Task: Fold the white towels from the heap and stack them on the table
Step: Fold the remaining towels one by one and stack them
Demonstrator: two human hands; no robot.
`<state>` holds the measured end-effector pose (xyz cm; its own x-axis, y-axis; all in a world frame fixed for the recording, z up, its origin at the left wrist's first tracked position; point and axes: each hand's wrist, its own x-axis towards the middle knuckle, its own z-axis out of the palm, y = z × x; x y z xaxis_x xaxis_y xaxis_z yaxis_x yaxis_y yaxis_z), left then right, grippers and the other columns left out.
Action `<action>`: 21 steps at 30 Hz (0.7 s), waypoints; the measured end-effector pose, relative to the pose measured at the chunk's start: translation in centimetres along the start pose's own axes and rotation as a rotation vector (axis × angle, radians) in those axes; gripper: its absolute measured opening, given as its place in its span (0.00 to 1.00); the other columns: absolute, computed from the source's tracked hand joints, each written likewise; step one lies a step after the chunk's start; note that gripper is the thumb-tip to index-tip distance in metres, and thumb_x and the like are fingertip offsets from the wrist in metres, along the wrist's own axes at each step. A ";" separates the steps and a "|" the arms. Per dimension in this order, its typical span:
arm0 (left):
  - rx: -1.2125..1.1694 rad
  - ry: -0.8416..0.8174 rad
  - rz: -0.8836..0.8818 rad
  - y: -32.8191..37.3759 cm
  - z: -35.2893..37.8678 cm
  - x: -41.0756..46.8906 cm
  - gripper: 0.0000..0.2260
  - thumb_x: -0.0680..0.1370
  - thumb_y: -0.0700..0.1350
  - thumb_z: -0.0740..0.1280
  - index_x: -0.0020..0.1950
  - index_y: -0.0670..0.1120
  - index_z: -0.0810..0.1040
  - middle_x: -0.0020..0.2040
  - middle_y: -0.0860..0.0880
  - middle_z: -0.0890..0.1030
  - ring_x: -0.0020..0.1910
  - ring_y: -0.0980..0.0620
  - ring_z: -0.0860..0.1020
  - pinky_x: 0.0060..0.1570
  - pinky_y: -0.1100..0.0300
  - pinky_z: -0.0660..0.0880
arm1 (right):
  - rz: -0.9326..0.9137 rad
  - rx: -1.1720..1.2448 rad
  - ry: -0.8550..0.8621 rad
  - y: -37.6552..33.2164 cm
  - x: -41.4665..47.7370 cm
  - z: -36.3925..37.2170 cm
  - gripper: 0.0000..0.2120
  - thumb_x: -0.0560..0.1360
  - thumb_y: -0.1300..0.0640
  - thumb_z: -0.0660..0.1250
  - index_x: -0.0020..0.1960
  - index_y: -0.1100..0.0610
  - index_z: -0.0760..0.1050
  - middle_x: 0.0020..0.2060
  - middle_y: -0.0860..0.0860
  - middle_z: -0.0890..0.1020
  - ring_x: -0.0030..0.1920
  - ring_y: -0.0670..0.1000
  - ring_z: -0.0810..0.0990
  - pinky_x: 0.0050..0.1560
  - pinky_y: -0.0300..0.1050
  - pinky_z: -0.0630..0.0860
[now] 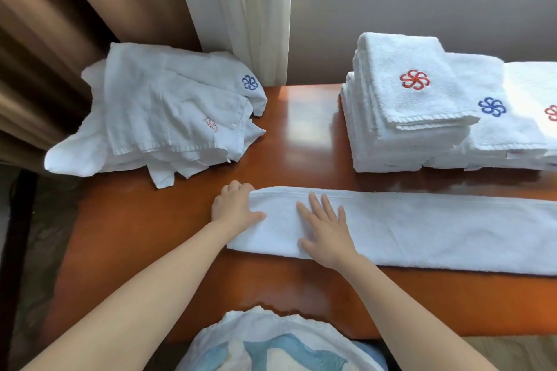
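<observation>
Long towel: the long towel (422, 232) lies flat on the brown bench (301, 129), folded into a narrow strip that runs from the hands off the right edge of the view.
Left hand: the left hand (236, 205) is at the left end of the long towel. Its fingers (238, 188) are curled over the far corner and the thumb lies on top, so the end of the cloth is pinched between them.
Right hand: the right hand (325, 229) rests palm down on the long towel, just right of the left hand. Its fingers (316, 205) are straight and spread apart, pressing on the cloth and holding nothing.
Heap: the heap (156, 117) of loose white towels lies beyond the left end of the long towel, well apart from it, with a blue and a faint red emblem showing.
Stack: the stack (404, 105) of folded towels stands beyond the middle of the long towel, near its far edge and not touching it, with a red emblem on top.
Lower pile: a lower pile (512, 129) of folded towels sits against the right side of the stack, beyond the long towel, with a blue emblem showing.
Curtain: the curtain (235, 9) hangs behind the heap, far beyond the long towel.
</observation>
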<state>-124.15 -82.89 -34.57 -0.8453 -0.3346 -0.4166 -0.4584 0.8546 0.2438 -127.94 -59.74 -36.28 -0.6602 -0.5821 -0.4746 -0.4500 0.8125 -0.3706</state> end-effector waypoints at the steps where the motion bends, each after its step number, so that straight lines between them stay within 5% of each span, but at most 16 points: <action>1: -0.041 0.009 -0.003 0.0 -0.1 0.0 0.20 0.73 0.57 0.71 0.62 0.53 0.73 0.58 0.52 0.72 0.58 0.50 0.71 0.49 0.57 0.70 | -0.002 0.050 -0.002 0.0 0.0 -0.3 0.37 0.77 0.50 0.61 0.81 0.43 0.47 0.80 0.47 0.39 0.78 0.50 0.31 0.74 0.57 0.29; 6: -0.243 -0.018 0.010 1.3 -1.7 -0.5 0.07 0.72 0.53 0.69 0.44 0.55 0.72 0.40 0.55 0.78 0.38 0.52 0.77 0.32 0.58 0.68 | 0.047 0.393 0.016 0.0 -0.4 -2.4 0.27 0.78 0.58 0.63 0.76 0.48 0.66 0.80 0.49 0.53 0.80 0.47 0.44 0.78 0.54 0.37; 8: -0.342 -0.090 0.004 2.8 -2.6 -0.6 0.07 0.70 0.53 0.70 0.43 0.54 0.73 0.40 0.56 0.79 0.38 0.54 0.77 0.33 0.59 0.68 | 0.100 0.653 0.034 -0.1 -1.0 -3.5 0.23 0.78 0.59 0.65 0.73 0.49 0.71 0.77 0.47 0.64 0.79 0.45 0.54 0.79 0.49 0.49; 10: -0.489 -0.170 0.005 4.6 -3.2 -0.7 0.09 0.70 0.53 0.71 0.46 0.54 0.75 0.45 0.55 0.80 0.42 0.55 0.78 0.37 0.59 0.72 | 0.151 0.895 0.035 -0.2 -1.9 -4.7 0.19 0.78 0.57 0.67 0.69 0.48 0.75 0.70 0.44 0.74 0.73 0.43 0.68 0.67 0.37 0.66; 12: -0.630 -0.229 0.009 6.7 -3.3 -0.9 0.12 0.71 0.52 0.72 0.51 0.52 0.76 0.50 0.53 0.79 0.46 0.55 0.78 0.41 0.60 0.74 | 0.199 1.046 0.001 -0.3 -2.8 -5.9 0.14 0.78 0.52 0.67 0.64 0.47 0.78 0.60 0.43 0.82 0.63 0.42 0.78 0.54 0.32 0.71; 16: -0.832 -0.324 -0.045 11.6 -3.0 -1.7 0.21 0.74 0.48 0.72 0.65 0.50 0.71 0.59 0.50 0.75 0.41 0.52 0.84 0.35 0.61 0.79 | 0.213 1.239 -0.083 0.9 -4.9 -7.4 0.15 0.78 0.42 0.67 0.60 0.48 0.80 0.54 0.49 0.85 0.54 0.48 0.84 0.59 0.49 0.79; 21: -0.870 -0.383 -0.070 17.3 -1.8 -2.7 0.28 0.75 0.46 0.70 0.74 0.50 0.65 0.62 0.47 0.73 0.41 0.51 0.84 0.32 0.62 0.79 | 0.149 1.200 -0.082 3.9 -8.5 -9.0 0.25 0.68 0.43 0.75 0.64 0.37 0.75 0.56 0.44 0.84 0.56 0.45 0.83 0.56 0.47 0.80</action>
<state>-130.29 -67.88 -27.60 -0.7315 -0.0891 -0.6760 -0.6787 0.1903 0.7093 -129.53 -51.40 -26.49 -0.5982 -0.5214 -0.6085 0.4992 0.3515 -0.7919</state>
